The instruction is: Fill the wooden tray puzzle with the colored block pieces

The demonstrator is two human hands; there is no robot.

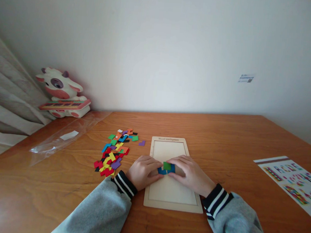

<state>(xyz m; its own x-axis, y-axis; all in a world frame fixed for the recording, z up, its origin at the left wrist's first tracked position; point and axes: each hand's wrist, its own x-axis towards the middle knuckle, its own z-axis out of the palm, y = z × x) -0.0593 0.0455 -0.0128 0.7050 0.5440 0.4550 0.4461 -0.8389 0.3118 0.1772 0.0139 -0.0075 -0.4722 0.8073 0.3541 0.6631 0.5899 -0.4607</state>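
Head cam: green pc (167, 166) & blue pcs (162, 171) are over the middle of the wooden tray (171, 191), L hand (143, 171) pinching from 9 o'clock, R hand (191, 173) from 3, both w/ thumb & fingers narrow on the edges. Pcs look light, stiff, thin, prob. a bit slippery, so best gripped by opp. edges.

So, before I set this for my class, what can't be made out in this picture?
All in the head view:
- Held pieces: full outlines, partly covered by the left hand and right hand.
- Pile: exact count, as pieces overlap.
- Sheet: far side, cut off by the right edge; small details too tiny.
- Wall label: wording, too small and blurred.
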